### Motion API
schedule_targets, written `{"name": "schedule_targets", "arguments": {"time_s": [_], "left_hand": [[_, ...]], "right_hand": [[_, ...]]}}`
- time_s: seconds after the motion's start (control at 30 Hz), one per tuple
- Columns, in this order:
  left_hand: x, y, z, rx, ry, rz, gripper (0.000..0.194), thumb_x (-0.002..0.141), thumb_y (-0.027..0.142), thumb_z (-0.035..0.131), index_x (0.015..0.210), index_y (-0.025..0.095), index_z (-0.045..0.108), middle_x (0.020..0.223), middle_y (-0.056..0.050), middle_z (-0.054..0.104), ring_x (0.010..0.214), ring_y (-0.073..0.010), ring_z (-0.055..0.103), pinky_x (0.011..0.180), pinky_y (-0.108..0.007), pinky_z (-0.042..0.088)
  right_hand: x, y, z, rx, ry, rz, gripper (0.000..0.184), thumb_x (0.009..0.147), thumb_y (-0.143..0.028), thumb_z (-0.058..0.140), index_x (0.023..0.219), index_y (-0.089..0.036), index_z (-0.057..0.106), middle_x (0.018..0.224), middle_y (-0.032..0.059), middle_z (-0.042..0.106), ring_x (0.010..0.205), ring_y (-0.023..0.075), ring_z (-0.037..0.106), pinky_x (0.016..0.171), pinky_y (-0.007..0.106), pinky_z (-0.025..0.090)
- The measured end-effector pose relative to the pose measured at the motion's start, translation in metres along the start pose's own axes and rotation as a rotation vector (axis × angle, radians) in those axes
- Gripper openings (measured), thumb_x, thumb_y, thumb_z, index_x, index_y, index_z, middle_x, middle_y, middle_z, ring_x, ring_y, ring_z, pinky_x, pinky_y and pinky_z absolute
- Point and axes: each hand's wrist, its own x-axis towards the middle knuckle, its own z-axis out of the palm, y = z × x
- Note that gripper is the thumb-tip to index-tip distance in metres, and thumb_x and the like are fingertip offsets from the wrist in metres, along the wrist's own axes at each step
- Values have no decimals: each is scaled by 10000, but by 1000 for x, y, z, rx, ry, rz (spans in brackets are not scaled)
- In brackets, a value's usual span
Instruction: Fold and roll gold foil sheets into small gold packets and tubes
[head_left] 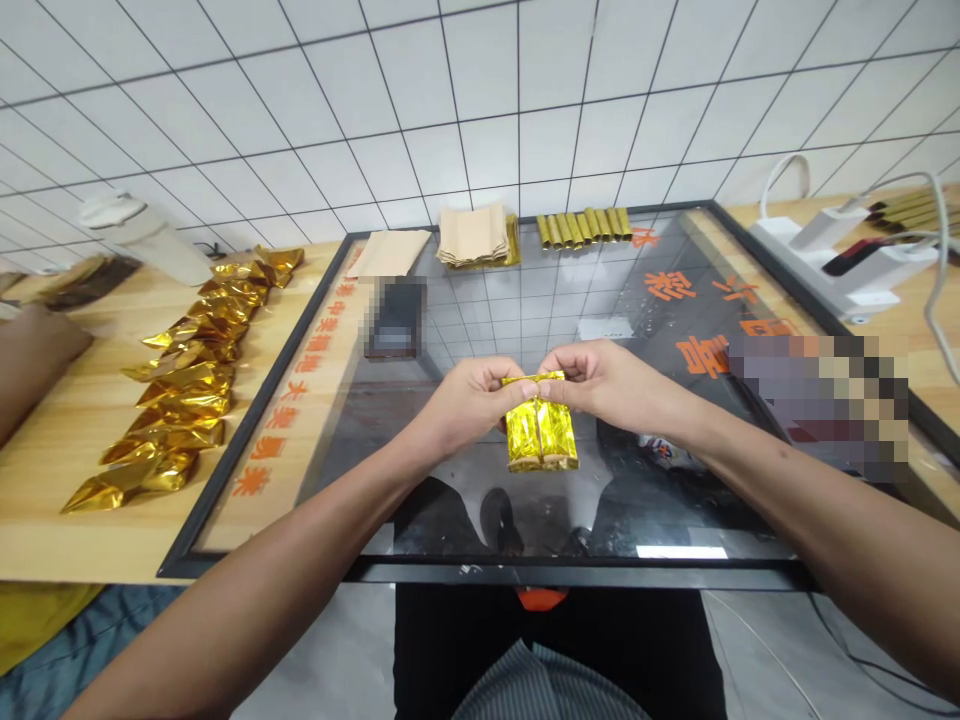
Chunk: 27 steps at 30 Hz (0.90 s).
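A sheet of shiny gold foil paper (541, 436), folded into a squarish piece with a seam down its middle, is held over the black glass board (465, 420). My left hand (484, 400) pinches its upper left edge between thumb and fingers. From the other side, my right hand (592, 380) pinches the upper right edge, the two thumbs almost meeting at the seam. Brownish paper shows along the lower edge of the foil. Beyond my hands lie a stack of brown paper sheets (472, 236) and a row of rolled gold tubes (583, 228).
Several folded gold foil pieces (184, 400) line the wooden table at left, near a white cup (146, 235). Another person's arm (37, 360) reaches in there. A power strip (817, 265) with cables sits at right. A dark phone-like object (397, 318) lies on the board.
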Motion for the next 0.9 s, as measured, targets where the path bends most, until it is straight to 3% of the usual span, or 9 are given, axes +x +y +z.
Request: {"name": "schedule_targets", "arguments": {"time_s": [0.17, 0.33, 0.6, 0.9], "left_hand": [[2, -2, -2, -4, 30, -3, 294, 843, 435, 805, 804, 162, 704, 682, 7, 641, 591, -101, 545, 561, -214, 433], [1, 0, -3, 52, 59, 80, 260, 852, 408, 790, 796, 159, 737, 734, -3, 664, 665, -110, 542, 628, -227, 412], [2, -5, -2, -74, 45, 19, 311, 852, 459, 806, 809, 163, 721, 728, 10, 638, 643, -103, 516, 605, -231, 390], [2, -6, -4, -68, 79, 31, 311, 807, 449, 857, 798, 157, 751, 734, -2, 667, 651, -107, 525, 627, -239, 402]], "right_hand": [[2, 4, -1, 39, 56, 15, 370, 813, -531, 858, 833, -205, 684, 723, -24, 578, 646, 125, 452, 594, 296, 314], [0, -1, 2, 6, 61, 8, 376, 831, -550, 835, 829, -206, 685, 701, -32, 552, 635, 122, 434, 584, 296, 299], [0, -6, 1, -30, 109, -20, 400, 841, -571, 806, 762, -198, 685, 637, -24, 570, 621, 136, 488, 593, 301, 366], [-1, -7, -1, -9, 63, -11, 377, 885, -562, 764, 792, -200, 716, 661, -7, 620, 639, 147, 555, 623, 302, 423]]}}
